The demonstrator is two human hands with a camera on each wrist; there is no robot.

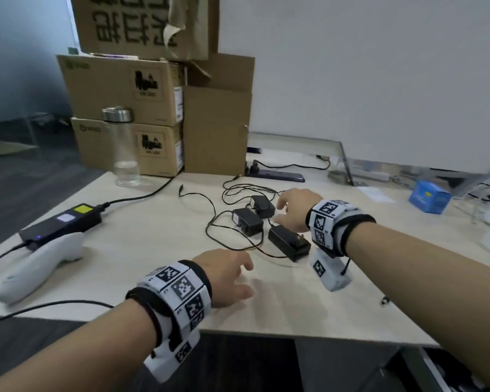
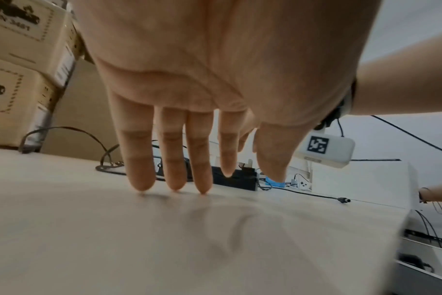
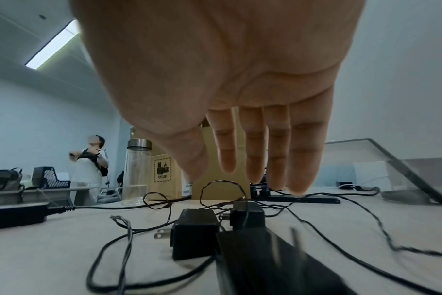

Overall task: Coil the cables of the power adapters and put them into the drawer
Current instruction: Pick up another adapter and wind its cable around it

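Observation:
Three black power adapters lie together mid-table: a small one, a second small one and a long one. Their thin black cables sprawl in loose tangled loops around them. My right hand hovers open just over the small adapters, fingers straight and holding nothing; the right wrist view shows these fingers above the adapters. My left hand is open near the front edge, fingertips down at the tabletop. A white open compartment shows below the table's right end.
Stacked cardboard boxes and a glass bottle stand at the back left. A black power brick and a white controller lie at the left. A power strip and a blue box sit at the back right.

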